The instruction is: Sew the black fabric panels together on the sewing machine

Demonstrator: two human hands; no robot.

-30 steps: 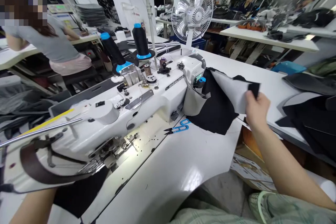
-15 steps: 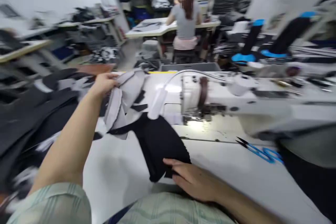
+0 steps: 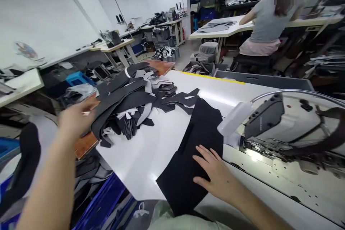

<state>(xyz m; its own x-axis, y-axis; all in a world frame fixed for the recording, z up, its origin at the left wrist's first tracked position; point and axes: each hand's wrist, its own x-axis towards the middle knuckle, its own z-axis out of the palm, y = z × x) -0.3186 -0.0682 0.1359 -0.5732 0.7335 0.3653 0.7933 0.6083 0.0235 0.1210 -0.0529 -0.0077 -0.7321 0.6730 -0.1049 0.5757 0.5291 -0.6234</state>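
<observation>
Your right hand (image 3: 211, 173), fingers spread, rests flat on black panel (image 3: 185, 161), atop white tabletop (image 3: 148, 154) beside sewing machine (image 3: 302, 124); overhanging near end could drag panel off if pressure eases. Your left hand (image 3: 77, 116), blurred near cut pieces (image 3: 126, 102): grip cannot be told; hasty sweep could scatter them.

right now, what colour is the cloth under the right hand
Plain black; the cloth under the right hand shows best in the head view.
</observation>
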